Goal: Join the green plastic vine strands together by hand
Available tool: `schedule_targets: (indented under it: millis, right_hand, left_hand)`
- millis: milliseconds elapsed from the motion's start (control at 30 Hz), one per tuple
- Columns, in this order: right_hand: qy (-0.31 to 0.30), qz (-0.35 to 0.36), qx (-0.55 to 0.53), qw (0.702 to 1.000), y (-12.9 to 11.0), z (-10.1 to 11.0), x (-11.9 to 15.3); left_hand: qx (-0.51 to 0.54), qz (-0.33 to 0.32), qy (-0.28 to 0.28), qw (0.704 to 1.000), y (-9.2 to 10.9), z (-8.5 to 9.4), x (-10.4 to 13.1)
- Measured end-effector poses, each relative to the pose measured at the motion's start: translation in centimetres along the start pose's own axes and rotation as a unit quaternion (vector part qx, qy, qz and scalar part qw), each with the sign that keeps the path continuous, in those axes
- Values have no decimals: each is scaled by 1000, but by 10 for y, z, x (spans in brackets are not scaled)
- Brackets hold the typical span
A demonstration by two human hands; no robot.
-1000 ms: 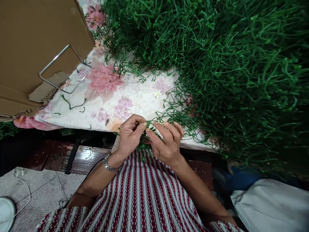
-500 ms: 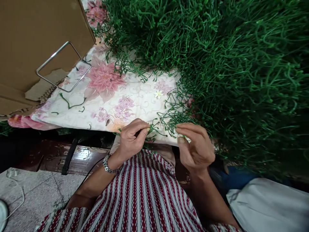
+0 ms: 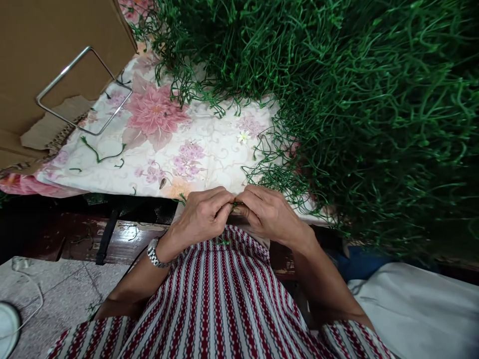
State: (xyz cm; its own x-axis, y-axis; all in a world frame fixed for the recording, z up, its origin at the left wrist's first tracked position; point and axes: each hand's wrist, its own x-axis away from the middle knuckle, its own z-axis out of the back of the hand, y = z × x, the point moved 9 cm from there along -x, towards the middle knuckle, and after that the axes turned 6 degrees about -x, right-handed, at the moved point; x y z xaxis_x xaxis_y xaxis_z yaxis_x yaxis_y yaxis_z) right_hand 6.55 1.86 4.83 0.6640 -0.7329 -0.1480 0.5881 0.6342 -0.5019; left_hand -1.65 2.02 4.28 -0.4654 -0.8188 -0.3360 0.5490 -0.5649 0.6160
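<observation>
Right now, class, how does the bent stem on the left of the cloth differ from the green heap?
Size: the stem is a single small piece; the heap fills most of the picture's upper right.
Pose: the stem lies in a rough V on the cloth; the heap's strands curl and tangle in many directions.
Place: the stem lies near the wire frame; the heap is well away from it.
Both are green and thin-stranded.

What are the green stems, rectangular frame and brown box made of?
Green stems: probably plastic, slightly glossy, catching small highlights. Rectangular frame: likely metal wire, polished, with bright highlights. Brown box: apparently matte cardboard, judging by its torn, ribbed edge.
</observation>
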Motion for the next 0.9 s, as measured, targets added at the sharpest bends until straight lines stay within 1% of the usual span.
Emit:
schedule_targets:
  millis: [100,167,200,300,400,467,500,533,567,600,633,700,767,800,833,900]
  right_hand:
    - [-68,5,-56,996,2,-7,1]
    - [-102,20,-110,988,2,-10,2]
    - [-116,31,-144,982,0,-10,2]
    - [-155,65,-265,950,-7,-13,0]
    - [-191,78,-387,899,-14,-20,2]
    - [-202,71,-463,860,-15,-24,7]
    - [-195,65,-498,843,-13,-25,10]
    - [-176,56,-528,829,-10,-23,13]
    - [-141,42,-548,823,-3,-18,16]
    - [-94,24,-553,828,5,-12,18]
    - [-42,5,-538,842,13,-3,20]
    - [39,-30,-458,887,24,13,22]
    - [70,-50,-360,929,24,22,20]
    - [75,-58,-325,941,22,22,18]
    - [83,-70,-304,947,21,21,15]
    - [109,-101,-291,945,23,16,11]
  left_hand:
    - [-43,-12,-82,996,2,-7,2]
    - [-44,-29,-119,991,4,-8,3]
    - [-29,-42,-133,990,6,-8,3]
    - [69,-89,-174,978,15,-9,3]
    - [200,-121,-220,947,21,-10,7]
    - [290,-108,-230,923,17,-8,9]
    - [327,-88,-220,915,12,-5,9]
    - [352,-62,-196,913,5,-1,8]
    - [363,-36,-164,917,-3,3,7]
    - [360,-12,-130,924,-11,8,5]
    - [349,8,-100,932,-16,12,3]
    - [323,41,-61,944,-21,14,-1]
    - [309,74,-32,948,-24,12,-6]
    - [303,92,-16,948,-25,11,-8]
    - [298,108,0,948,-26,8,-9]
    - [291,141,30,946,-30,3,-10]
